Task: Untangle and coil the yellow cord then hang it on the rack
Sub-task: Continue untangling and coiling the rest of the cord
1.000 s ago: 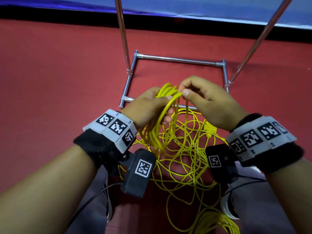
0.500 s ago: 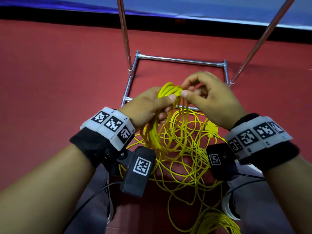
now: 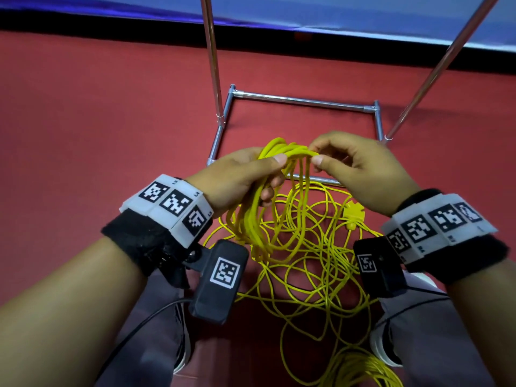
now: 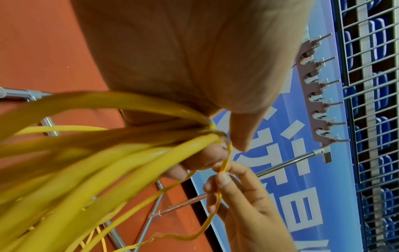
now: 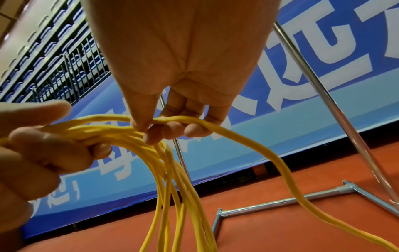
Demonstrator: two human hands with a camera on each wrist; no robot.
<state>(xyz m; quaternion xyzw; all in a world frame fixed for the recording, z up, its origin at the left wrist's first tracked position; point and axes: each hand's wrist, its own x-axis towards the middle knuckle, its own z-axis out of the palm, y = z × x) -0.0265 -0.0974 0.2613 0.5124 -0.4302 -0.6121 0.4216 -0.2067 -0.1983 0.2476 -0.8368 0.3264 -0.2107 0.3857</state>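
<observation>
My left hand (image 3: pixel 245 174) grips a bundle of several loops of the yellow cord (image 3: pixel 259 219), thumb on top of the strands. Just to its right, my right hand (image 3: pixel 354 166) pinches one strand of the yellow cord (image 5: pixel 237 136) between thumb and fingers, right beside the bundle. From the bundle, loose loops of cord hang down into a tangled heap (image 3: pixel 315 269) on the red floor. A yellow plug (image 3: pixel 354 213) lies in the heap. The rack (image 3: pixel 301 101) stands just behind my hands, and its bar of hooks (image 4: pixel 319 100) shows in the left wrist view.
The rack's two chrome uprights (image 3: pixel 212 60) rise from its floor frame. A blue banner (image 5: pixel 280 95) runs along the back of the red floor (image 3: pixel 97 121). My shoes (image 3: pixel 385 347) and trouser legs flank the tangle. More cord is piled at the bottom (image 3: pixel 360 370).
My right hand has drawn a little to the right of the left thumb, with its pinched strand laid over the bundle. The left hand keeps its grip.
</observation>
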